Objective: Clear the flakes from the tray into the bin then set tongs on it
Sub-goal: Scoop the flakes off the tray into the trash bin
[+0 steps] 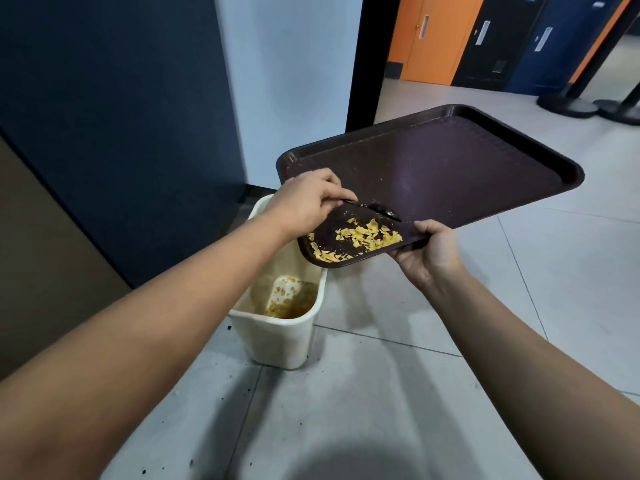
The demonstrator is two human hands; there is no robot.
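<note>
Yellow flakes (360, 239) are gathered at the lowest corner of the dark brown tray (450, 161), which is held tilted in the air with that corner hanging over the cream bin (277, 336). A layer of similar yellow-brown scraps is already seen at the bottom of the bin, and the upper part of the tray looks bare apart from fine crumbs, so the clearing is judged to be well under way but not finished: a sizeable heap is left on the tray. No tongs are seen anywhere in view, so the second step has not yet been begun.

The tray is gripped at its near edge by the right hand (429, 252), with the thumb curled over the rim and the remaining fingers hidden underneath. A dark, slim utensil (379, 210), seemingly a spoon, is pinched at its handle by the fingers (341, 195) of the left hand (304, 206), which are bunched together around it; its working end is laid on the tray floor just above the heap. The flakes lie just below and to the right of those fingers, close beside them but not touched by them, and between the two hands.
</note>
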